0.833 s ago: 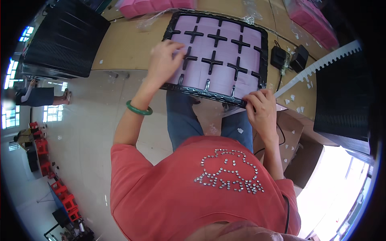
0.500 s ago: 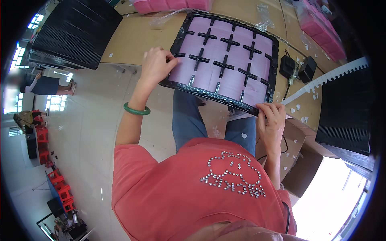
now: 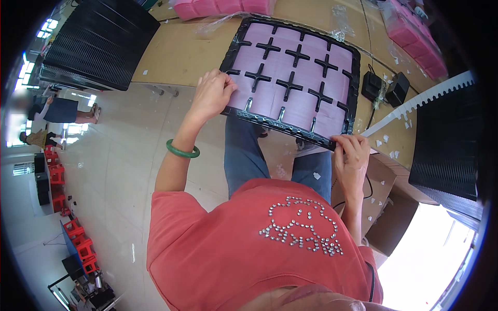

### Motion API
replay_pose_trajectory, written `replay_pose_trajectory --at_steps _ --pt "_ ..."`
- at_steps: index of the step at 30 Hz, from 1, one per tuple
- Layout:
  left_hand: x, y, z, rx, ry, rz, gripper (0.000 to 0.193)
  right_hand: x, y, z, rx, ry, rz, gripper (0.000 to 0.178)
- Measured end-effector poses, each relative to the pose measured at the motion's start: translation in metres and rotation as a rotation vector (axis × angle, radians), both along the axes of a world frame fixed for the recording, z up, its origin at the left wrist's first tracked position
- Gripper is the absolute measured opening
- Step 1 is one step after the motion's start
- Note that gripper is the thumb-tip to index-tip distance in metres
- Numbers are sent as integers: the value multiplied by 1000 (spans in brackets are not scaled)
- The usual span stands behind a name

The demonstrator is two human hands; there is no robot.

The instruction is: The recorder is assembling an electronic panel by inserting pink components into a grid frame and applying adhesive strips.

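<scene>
A black plastic tray (image 3: 288,83) lies at the table's front edge, its near side overhanging above my legs. Pink sheets (image 3: 275,57) fill its compartments, with black cross-shaped dividers standing between them. At the tray's near left corner is my left hand (image 3: 211,96), its fingers bent and drawn together over the edge and the corner pink compartment. What its fingertips pinch, if anything, is hidden. My right hand (image 3: 354,158) grips the tray's near right corner, thumb below and fingers on the rim. A green bangle (image 3: 182,150) circles my left wrist.
Stacks of black trays (image 3: 98,44) stand at left and another black stack (image 3: 445,145) at right. A white toothed strip (image 3: 420,101) slants beside the right stack. Black adapters (image 3: 371,85), pink blocks (image 3: 415,39), clear film and white scraps lie on the table. A cardboard box (image 3: 391,228) stands below right.
My left hand has shifted right, further over the tray's near left corner, its fingers still drawn together. My right hand and the tray have hardly moved.
</scene>
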State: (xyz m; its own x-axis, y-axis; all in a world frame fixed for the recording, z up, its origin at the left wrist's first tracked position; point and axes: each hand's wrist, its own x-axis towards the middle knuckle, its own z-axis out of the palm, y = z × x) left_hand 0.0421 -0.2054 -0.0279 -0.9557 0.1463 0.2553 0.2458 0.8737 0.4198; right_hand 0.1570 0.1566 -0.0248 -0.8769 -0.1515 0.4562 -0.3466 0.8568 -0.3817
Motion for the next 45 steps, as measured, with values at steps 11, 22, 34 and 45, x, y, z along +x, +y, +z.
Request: replay_pose_trajectory --at_steps 11,22,34,45 --pt "-15 -5 1 -88 57 64 21 2 -2 0 14 12 -3 21" --pt "-13 -10 0 449 -208 -37 24 1 -2 1 20 15 -6 21" --pt "0 -9 3 80 -45 61 38 -2 -5 4 12 28 6 21" --pt "18 6 7 -146 233 28 31 -5 -2 3 45 64 30 20"
